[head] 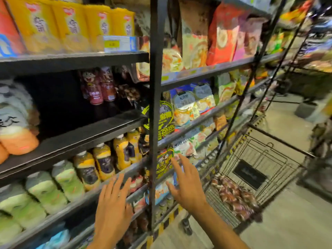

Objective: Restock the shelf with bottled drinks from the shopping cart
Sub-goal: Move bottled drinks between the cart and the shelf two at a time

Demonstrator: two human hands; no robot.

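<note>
The wire shopping cart (265, 157) stands on the right beside the shelving, with several dark red bottled drinks (235, 196) lying in its basket. On the middle shelf (89, 135) two red-labelled bottles (98, 87) stand at the back of a mostly dark gap. My left hand (113, 203) is low in front of the shelves, fingers spread and holding nothing. My right hand (186, 184) reaches out between the shelf post and the cart, fingers spread, also holding nothing. The view is blurred.
A black upright post (155, 105) divides two shelf bays. Orange and green bottles (100, 164) fill the lower left shelf. Yellow packs (71, 24) sit on top, snack bags (221, 33) on the right bay. Open floor (287, 221) lies behind the cart.
</note>
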